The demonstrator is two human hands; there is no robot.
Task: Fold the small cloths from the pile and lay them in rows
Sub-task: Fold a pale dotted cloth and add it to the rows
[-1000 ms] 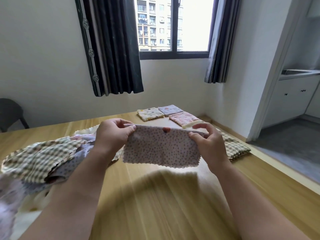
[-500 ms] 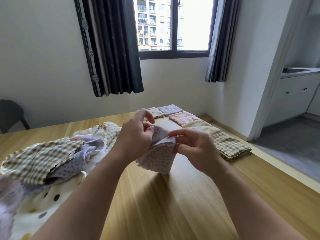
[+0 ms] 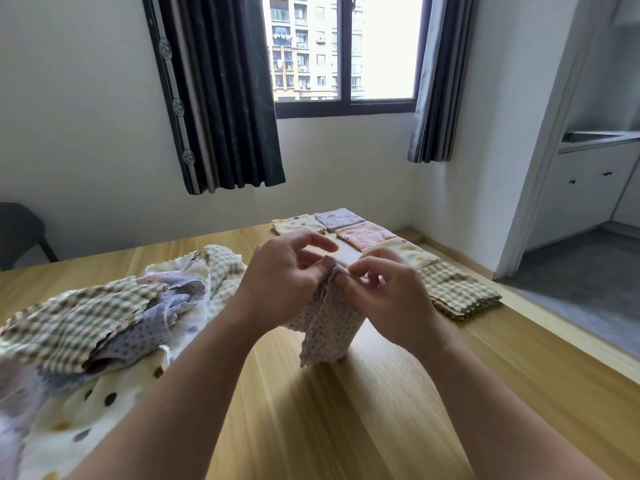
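A small pale cloth with purple dots (image 3: 327, 332) hangs doubled over above the wooden table (image 3: 363, 420). My left hand (image 3: 284, 282) and my right hand (image 3: 384, 299) pinch its top edge together, close to each other. A loose pile of unfolded cloths (image 3: 104, 327), checked, lilac and spotted cream, lies at the left. Folded cloths lie in a line along the far right of the table: a cream spotted one (image 3: 294, 224), a lilac one (image 3: 337, 218), a pink one (image 3: 363, 234), another cream one (image 3: 405, 252) and a checked stack (image 3: 457, 292).
The table's right edge runs beside a wall and a doorway onto a grey floor (image 3: 588, 271). A dark chair (image 3: 20, 233) stands at the far left. Dark curtains (image 3: 221, 98) hang by the window behind the table.
My hands came together from holding the dotted cloth spread wide, bringing its two ends to meet. The cloth now hangs folded in half instead of stretched flat.
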